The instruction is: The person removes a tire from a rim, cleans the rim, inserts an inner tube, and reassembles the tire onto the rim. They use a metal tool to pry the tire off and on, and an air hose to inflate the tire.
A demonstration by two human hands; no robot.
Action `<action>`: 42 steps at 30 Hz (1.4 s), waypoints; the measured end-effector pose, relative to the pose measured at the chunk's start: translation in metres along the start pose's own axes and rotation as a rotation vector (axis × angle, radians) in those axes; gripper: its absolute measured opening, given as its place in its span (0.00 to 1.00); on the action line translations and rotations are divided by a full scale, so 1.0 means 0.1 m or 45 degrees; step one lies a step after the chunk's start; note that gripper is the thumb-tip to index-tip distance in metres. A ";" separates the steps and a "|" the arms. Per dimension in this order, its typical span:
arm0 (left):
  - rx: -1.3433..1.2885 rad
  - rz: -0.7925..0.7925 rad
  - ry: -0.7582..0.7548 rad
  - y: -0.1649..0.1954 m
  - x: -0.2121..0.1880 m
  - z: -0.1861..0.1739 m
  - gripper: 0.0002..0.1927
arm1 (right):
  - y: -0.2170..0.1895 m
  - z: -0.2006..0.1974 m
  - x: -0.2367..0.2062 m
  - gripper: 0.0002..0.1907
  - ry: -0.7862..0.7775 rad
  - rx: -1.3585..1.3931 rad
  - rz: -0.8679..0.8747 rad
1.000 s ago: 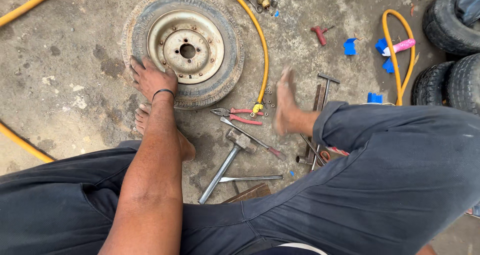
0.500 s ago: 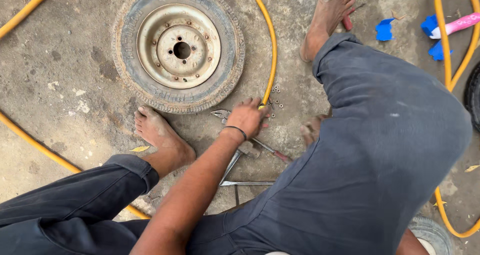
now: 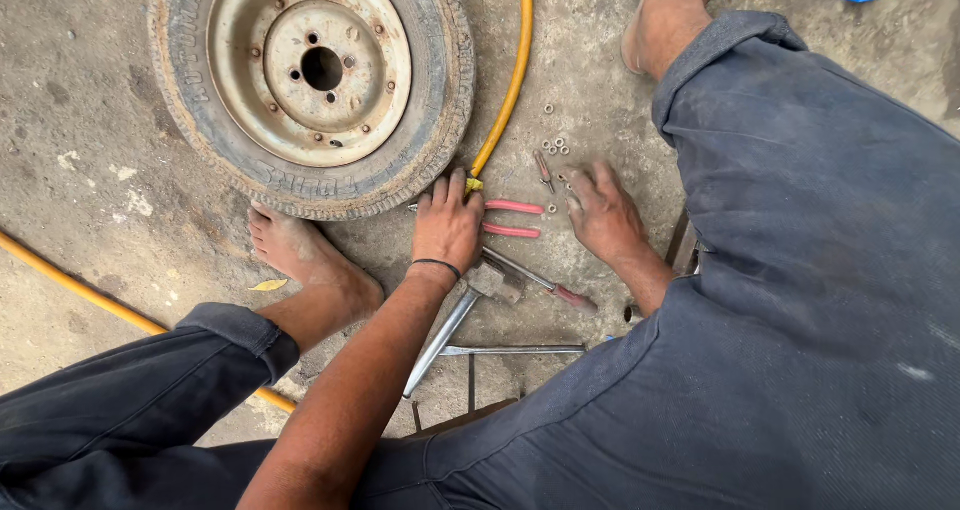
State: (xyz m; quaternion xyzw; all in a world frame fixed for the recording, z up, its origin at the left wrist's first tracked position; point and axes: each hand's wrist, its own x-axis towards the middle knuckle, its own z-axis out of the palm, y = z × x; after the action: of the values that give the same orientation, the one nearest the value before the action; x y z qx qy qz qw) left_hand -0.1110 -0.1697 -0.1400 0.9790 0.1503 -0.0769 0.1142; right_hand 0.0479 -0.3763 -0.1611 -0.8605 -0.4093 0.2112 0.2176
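We have only one view, from a camera on the person's head. It looks almost straight down at the concrete floor [image 3: 90, 200], close enough that the person's own trouser legs fill the bottom and right side. The left hand [image 3: 447, 230] and right hand [image 3: 603, 215] sit near the centre, and a small wheel [image 3: 312, 82] lies at the top, cut by the edge.

No packages, labels, signs or screens.

Red-handled pliers [image 3: 512, 219], yellow hose [image 3: 510, 80], rust-speckled cream wheel rim [image 3: 310, 65], grey-black tyre [image 3: 440, 100], dark grey trousers [image 3: 800, 300]
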 end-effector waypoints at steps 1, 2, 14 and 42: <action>0.030 0.032 0.038 0.02 -0.01 -0.02 0.12 | 0.01 0.04 0.03 0.22 -0.017 -0.037 -0.080; -0.004 0.060 0.072 0.05 0.01 -0.03 0.13 | 0.03 0.05 0.06 0.23 -0.032 -0.077 -0.161; -0.650 -0.266 -0.099 0.64 0.81 0.19 0.10 | 0.05 -0.05 0.52 0.11 0.071 0.357 0.349; -0.436 -0.191 -0.292 0.54 0.99 0.43 0.13 | 0.24 -0.29 0.41 0.07 0.002 1.688 0.904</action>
State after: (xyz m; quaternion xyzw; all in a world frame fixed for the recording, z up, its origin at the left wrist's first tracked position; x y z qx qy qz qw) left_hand -0.0062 -0.2031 -0.1885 0.9162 0.2197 -0.1694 0.2891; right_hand 0.1016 -0.3630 -0.1584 -0.6297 0.1058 0.4701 0.6094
